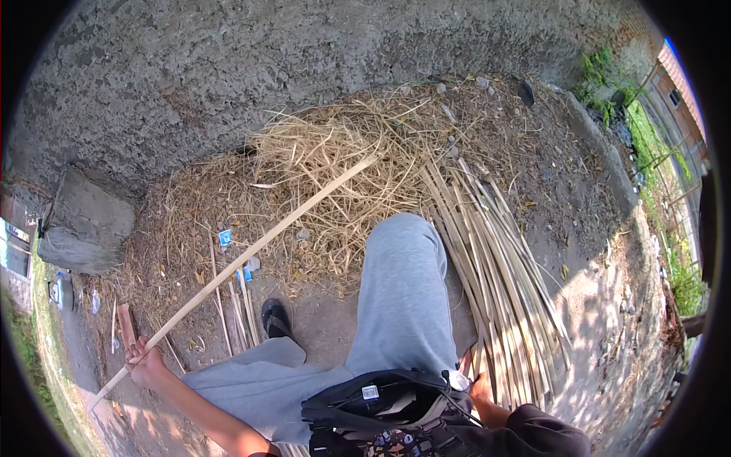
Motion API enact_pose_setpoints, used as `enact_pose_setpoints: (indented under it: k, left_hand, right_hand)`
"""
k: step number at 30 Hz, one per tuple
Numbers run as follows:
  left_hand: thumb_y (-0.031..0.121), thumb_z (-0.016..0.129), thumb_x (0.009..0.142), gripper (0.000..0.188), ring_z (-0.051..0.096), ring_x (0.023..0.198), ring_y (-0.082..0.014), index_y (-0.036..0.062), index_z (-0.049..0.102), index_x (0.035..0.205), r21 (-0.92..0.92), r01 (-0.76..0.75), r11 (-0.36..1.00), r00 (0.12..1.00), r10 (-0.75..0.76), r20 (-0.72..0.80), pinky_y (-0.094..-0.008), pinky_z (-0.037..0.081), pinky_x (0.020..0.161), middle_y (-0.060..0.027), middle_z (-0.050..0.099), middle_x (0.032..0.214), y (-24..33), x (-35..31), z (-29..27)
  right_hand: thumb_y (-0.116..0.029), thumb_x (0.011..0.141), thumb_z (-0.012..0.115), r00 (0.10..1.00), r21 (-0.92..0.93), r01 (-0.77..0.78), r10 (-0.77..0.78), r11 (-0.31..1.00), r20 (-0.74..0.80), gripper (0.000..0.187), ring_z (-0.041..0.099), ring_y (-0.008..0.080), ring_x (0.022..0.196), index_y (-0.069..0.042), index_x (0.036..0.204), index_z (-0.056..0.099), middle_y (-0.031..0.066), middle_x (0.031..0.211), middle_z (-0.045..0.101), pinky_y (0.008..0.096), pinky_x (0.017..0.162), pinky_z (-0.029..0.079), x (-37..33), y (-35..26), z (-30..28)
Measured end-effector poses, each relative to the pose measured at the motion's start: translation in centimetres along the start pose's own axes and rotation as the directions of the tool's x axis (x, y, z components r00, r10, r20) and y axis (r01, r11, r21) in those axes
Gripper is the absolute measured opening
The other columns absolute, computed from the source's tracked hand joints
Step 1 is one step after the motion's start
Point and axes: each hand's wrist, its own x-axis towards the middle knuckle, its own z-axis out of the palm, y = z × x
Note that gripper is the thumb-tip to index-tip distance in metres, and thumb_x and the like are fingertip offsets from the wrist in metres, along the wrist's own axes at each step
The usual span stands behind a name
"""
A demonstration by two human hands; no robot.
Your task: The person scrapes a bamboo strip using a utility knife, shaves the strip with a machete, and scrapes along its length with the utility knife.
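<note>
My left hand (pixel 145 365) grips a long pale bamboo strip (pixel 251 251) near its lower end; the strip runs diagonally up and right over a heap of dry straw (pixel 335 160). My right hand (pixel 478 385) rests low at the near end of a bundle of split bamboo strips (pixel 495 259) lying on the ground beside my right knee; whether it grips a strip is unclear. My legs in grey trousers (pixel 400 289) sit between the two hands, and a black sandal (pixel 276 318) shows on one foot.
A rough grey concrete wall (pixel 266 68) stands behind the straw. A stone block (pixel 85 225) sits at the left. Short loose strips (pixel 236 312) and small blue scraps lie on the dirt. A black bag (pixel 381 411) rests on my lap. Grass and a curb run along the right.
</note>
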Motion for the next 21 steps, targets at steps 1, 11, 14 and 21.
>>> enact_pose_setpoints:
  k: [1, 11, 14, 21]
  left_hand:
    - [0.048, 0.014, 0.103, 0.052, 0.027, 0.052, -0.0198, 0.0094, 0.032, 0.073, -0.011, 0.015, 1.0, 1.0, -0.014, 0.02, -0.038, 0.031, 0.057, -0.0059, 0.031, 0.061, 0.2, 0.4, -0.3]
    - [0.046, 0.02, 0.102, 0.05, 0.03, 0.052, -0.0207, 0.0086, 0.034, 0.073, -0.033, 0.05, 0.998, 0.998, -0.05, 0.026, -0.0376, 0.032, 0.058, -0.0066, 0.034, 0.062, 0.4, 0.4, -1.4]
    - [0.046, 0.02, 0.103, 0.05, 0.03, 0.053, -0.0206, 0.0084, 0.035, 0.074, -0.029, 0.059, 0.998, 0.998, -0.059, 0.009, -0.0377, 0.032, 0.058, -0.0065, 0.034, 0.063, 0.1, 0.1, -1.1]
    - [0.046, 0.02, 0.103, 0.05, 0.029, 0.053, -0.0199, 0.0073, 0.035, 0.074, 0.003, 0.054, 0.999, 0.998, -0.054, -0.021, -0.0369, 0.032, 0.059, -0.0063, 0.033, 0.061, -0.2, -1.5, 0.1]
  right_hand:
    - [-0.015, 0.084, 0.068, 1.0, -0.059, -0.002, 0.002, 0.998, 0.001, 0.026, 0.065, 0.038, 0.093, -0.004, 0.103, 0.054, 0.0198, 0.095, 0.067, 0.0496, 0.077, 0.05, 1.0, -0.7, 0.1]
    - [-0.013, 0.085, 0.063, 0.927, -0.432, -0.131, -0.045, 0.892, -0.374, 0.034, 0.056, 0.0305, 0.108, -0.011, 0.116, 0.049, 0.0123, 0.114, 0.057, 0.0428, 0.086, 0.048, 3.6, -5.7, 1.0]
    - [-0.014, 0.085, 0.063, 0.955, -0.396, -0.068, -0.055, 0.916, -0.293, 0.034, 0.057, 0.0319, 0.107, -0.009, 0.116, 0.049, 0.0136, 0.112, 0.057, 0.0437, 0.085, 0.048, 4.1, -5.4, 0.4]
    - [-0.015, 0.084, 0.064, 0.982, -0.271, 0.127, -0.16, 0.954, -0.102, 0.036, 0.058, 0.0351, 0.104, -0.007, 0.115, 0.048, 0.0169, 0.109, 0.059, 0.0457, 0.083, 0.048, 3.8, -6.1, 1.7]
